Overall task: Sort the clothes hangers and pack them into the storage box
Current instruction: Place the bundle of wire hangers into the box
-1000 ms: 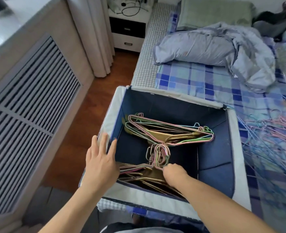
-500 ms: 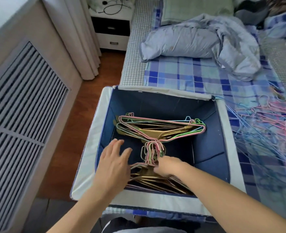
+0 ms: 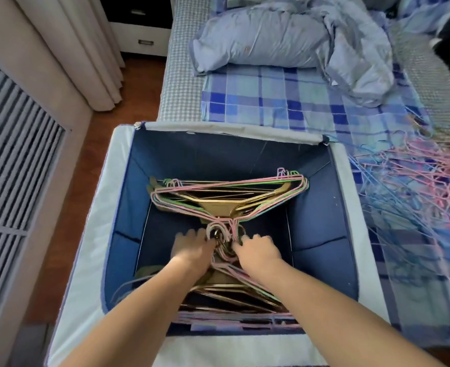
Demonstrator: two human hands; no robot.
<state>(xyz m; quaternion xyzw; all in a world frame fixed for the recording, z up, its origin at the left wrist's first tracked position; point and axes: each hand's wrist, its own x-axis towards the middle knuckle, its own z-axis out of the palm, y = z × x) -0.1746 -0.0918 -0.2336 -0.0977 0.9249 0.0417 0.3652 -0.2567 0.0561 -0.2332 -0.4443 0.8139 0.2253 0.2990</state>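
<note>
Bedroom with wood floor, slatted panel (image 3: 12, 165) at left, bed with blue plaid sheet (image 3: 284, 102) at right. Nearest: two bare forearms reaching down into one open storage box (image 3: 94, 234), navy inside, pale rim, set against the bed's edge. Two stacks of hangers inside, too many to count singly. Near stack (image 3: 234, 292) lying flat, bars running left to right along the near wall, hooks pointing away toward the box's middle. Far stack (image 3: 229, 197) mirrored, bars left to right, hooks pointing back this way, both sets of hooks (image 3: 222, 234) meeting between the hands. Thin wire in pink, green and pale blue, over thicker gold ones. Left hand (image 3: 192, 247) with fingers curled at the hooks' left side; right hand (image 3: 258, 250) likewise curled at their right; whether either actually pinches a hook, cannot tell. Farther right, on the sheet: one loose tangled heap of pink and blue hangers (image 3: 414, 186). Beyond: one crumpled pale-blue duvet (image 3: 284, 38), curtain (image 3: 86, 49), nightstand (image 3: 141, 25).
</note>
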